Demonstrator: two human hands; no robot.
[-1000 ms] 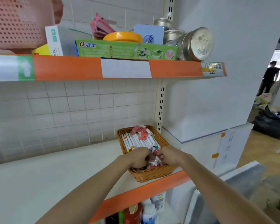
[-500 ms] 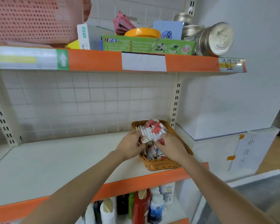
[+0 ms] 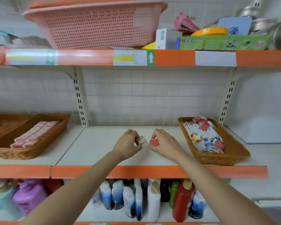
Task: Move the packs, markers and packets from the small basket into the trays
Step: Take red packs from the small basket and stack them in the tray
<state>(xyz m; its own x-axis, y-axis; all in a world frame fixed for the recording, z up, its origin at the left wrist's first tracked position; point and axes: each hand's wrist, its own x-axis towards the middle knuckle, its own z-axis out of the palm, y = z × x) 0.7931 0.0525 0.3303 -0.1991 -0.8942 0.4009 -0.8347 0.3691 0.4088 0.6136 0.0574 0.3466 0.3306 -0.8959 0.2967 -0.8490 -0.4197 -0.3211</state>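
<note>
- Both hands have been withdrawn from the small basket [image 3: 234,153] since 0.5 s ago.
- A pale packet [image 3: 140,140] is pinched by the left hand [image 3: 128,144], a red packet [image 3: 154,141] by the right hand [image 3: 165,143].
- 1 tray [image 3: 39,151] is partly filled; markers [image 3: 199,135] and more remain in the basket.

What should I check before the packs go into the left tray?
1. Left hand pinches a pack: ok.
2. Right hand pinches a red pack: ok.
3. Both packs out of the small basket, over the shelf: ok.
4. Free room in the left tray beside its pack rows: ok.
5. Small basket emptied: not ok, markers and packs remain.
</note>
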